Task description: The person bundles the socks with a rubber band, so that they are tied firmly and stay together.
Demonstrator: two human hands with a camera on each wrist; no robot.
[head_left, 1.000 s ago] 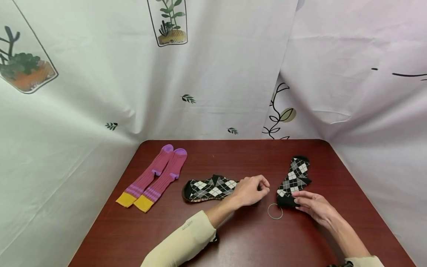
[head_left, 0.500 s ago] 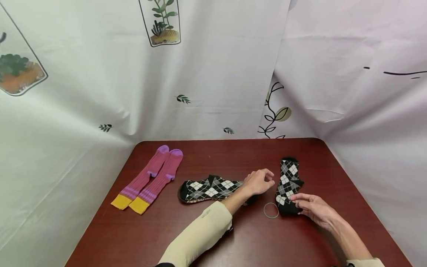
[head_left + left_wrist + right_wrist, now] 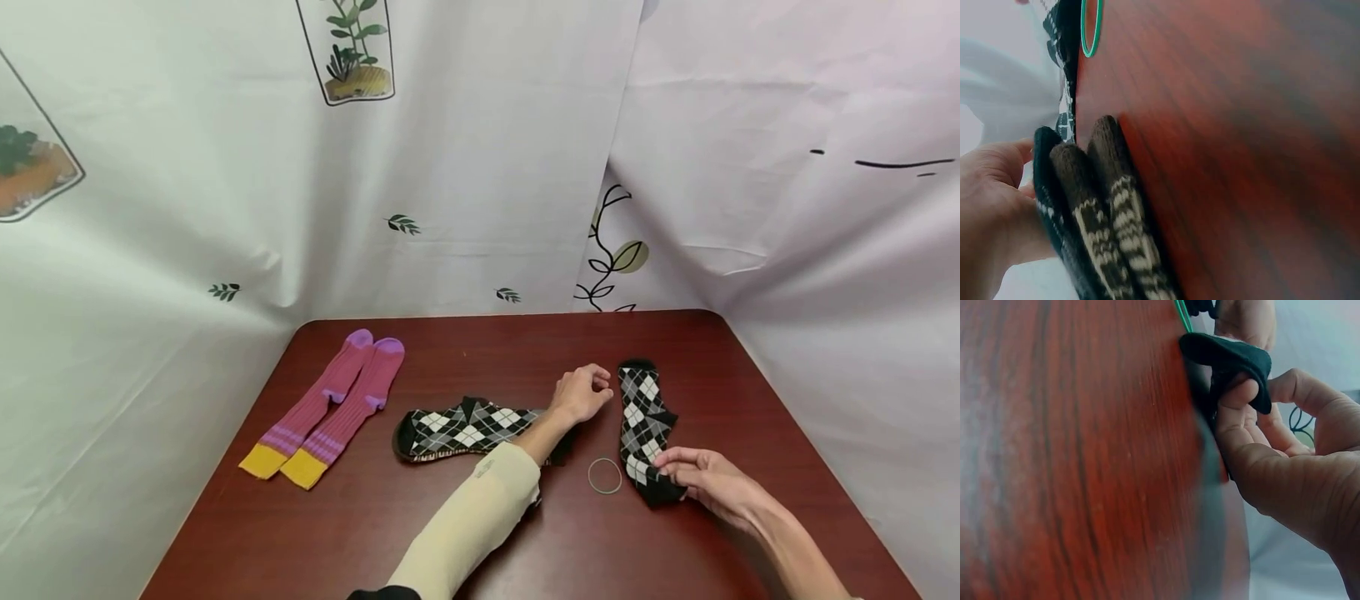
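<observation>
My right hand (image 3: 716, 483) pinches the black cuff end of an argyle sock (image 3: 637, 417) on the right side of the table. In the right wrist view the thumb and fingers of the right hand (image 3: 1297, 462) grip the folded dark sock edge (image 3: 1229, 353). My left hand (image 3: 581, 394) hovers just left of that sock's upper part, fingers loosely bent, with nothing visible in them. Beneath the left forearm lies another argyle sock bundle (image 3: 465, 429), partly hidden by the arm; the left wrist view shows its layered dark knit edges (image 3: 1104, 187).
A thin green ring, like a rubber band (image 3: 604, 476), lies between the two argyle items. Two pink socks with yellow cuffs (image 3: 330, 408) rest side by side at the left. The reddish-brown table (image 3: 337, 542) is bordered by white printed cloth (image 3: 465, 167).
The right hand has drawn the sock's cuff toward the front edge, swinging the sock straighter. My left hand has moved away toward the back, nearer the sock. The head view has shifted slightly.
</observation>
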